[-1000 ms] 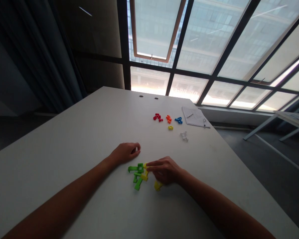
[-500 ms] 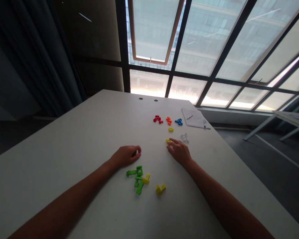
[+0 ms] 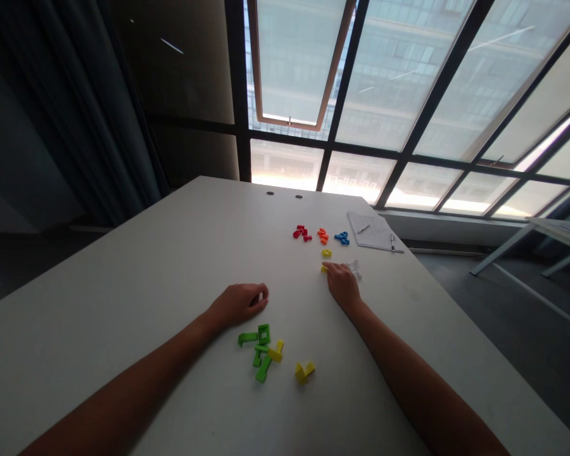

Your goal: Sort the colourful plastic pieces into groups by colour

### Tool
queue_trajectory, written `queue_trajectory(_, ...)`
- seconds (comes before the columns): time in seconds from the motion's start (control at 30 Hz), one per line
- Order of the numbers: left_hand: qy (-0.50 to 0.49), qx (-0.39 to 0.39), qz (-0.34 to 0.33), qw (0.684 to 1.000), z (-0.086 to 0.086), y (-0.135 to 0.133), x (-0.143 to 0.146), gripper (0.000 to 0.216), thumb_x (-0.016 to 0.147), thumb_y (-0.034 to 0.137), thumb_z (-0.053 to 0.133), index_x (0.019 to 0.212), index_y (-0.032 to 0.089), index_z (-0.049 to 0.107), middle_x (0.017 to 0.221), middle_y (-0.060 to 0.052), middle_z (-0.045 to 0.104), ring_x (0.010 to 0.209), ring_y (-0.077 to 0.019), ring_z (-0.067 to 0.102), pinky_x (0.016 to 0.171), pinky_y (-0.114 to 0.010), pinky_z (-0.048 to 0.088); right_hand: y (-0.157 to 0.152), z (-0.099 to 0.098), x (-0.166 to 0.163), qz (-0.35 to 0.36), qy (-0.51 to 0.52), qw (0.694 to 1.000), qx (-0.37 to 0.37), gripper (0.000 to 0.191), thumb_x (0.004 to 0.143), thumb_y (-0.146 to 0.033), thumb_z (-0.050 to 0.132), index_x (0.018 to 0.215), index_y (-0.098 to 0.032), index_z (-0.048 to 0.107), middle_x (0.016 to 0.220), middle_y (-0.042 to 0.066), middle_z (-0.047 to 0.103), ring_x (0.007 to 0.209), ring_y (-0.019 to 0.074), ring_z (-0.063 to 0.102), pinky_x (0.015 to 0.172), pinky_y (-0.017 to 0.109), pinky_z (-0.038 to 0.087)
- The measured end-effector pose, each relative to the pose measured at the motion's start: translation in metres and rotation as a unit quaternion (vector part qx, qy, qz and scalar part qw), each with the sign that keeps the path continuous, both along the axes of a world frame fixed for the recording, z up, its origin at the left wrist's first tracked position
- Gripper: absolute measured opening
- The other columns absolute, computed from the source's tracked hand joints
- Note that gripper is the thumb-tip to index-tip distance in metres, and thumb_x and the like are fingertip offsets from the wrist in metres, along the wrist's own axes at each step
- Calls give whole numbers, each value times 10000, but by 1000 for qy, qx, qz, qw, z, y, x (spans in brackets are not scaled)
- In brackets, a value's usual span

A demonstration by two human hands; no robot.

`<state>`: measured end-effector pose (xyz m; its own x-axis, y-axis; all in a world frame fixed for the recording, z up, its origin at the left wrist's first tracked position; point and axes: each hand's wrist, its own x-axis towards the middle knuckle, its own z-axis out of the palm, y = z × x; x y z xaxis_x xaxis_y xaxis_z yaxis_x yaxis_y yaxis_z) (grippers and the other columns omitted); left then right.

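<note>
My left hand (image 3: 241,302) rests on the white table (image 3: 180,253), fingers curled in with the thumb and index tip meeting; nothing shows inside the ring they form. Just below it lie several green plastic pieces (image 3: 263,368) and a yellow piece (image 3: 276,352) touching them. Another yellow piece (image 3: 304,372) sits a little to the right. Farther out, my right hand (image 3: 344,286) has its fingers closed at a small yellow plastic piece (image 3: 323,269), mostly covered by the fingertips. White or clear pieces (image 3: 356,269) are partly hidden behind that hand.
Beyond my right hand lie a yellow piece (image 3: 327,253), red pieces (image 3: 301,233), orange pieces (image 3: 323,236) and blue pieces (image 3: 342,238). Papers (image 3: 373,231) with pens on them lie near the table's right edge. Windows (image 3: 361,145) stand behind the table.
My right hand's fingers have drawn together at the small yellow piece, and the hand now covers more of the white pieces. My left hand holds its place. The view has tilted slightly.
</note>
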<state>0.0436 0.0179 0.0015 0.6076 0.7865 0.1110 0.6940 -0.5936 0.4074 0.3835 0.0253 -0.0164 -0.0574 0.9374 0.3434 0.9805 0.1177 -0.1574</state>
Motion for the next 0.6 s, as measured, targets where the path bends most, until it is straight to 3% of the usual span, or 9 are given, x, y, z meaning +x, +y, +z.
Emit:
queue_trajectory(0.17, -1, -2, -2, 1000, -2, 1, 0, 181, 928, 386, 547, 969, 264, 675, 755, 24, 703, 669, -152, 628, 639, -267, 398, 15, 0, -2, -7, -17, 1000, 0, 329, 1022, -149, 478, 1220, -217, 733, 1232, 103, 714, 1072, 222, 610, 981, 315, 472)
queue_trajectory(0.37, 10, 1, 4, 1000, -1, 1, 0, 164, 932, 384, 555, 971, 271, 667, 762, 32, 704, 665, -152, 624, 633, -263, 388, 18, -3, 2, -41, -22, 999, -2, 371, 981, -130, 480, 1272, -168, 707, 1224, 139, 673, 1097, 248, 586, 1012, 335, 443)
queue_trajectory(0.6, 6, -6, 1, 1000, 0, 0, 0, 159, 935, 381, 553, 974, 272, 662, 765, 35, 702, 669, -150, 621, 638, -264, 385, 15, -3, 1, -49, -29, 998, -15, 429, 987, -202, 462, 1379, -153, 628, 1366, 145, 624, 1175, 271, 568, 1065, 357, 418)
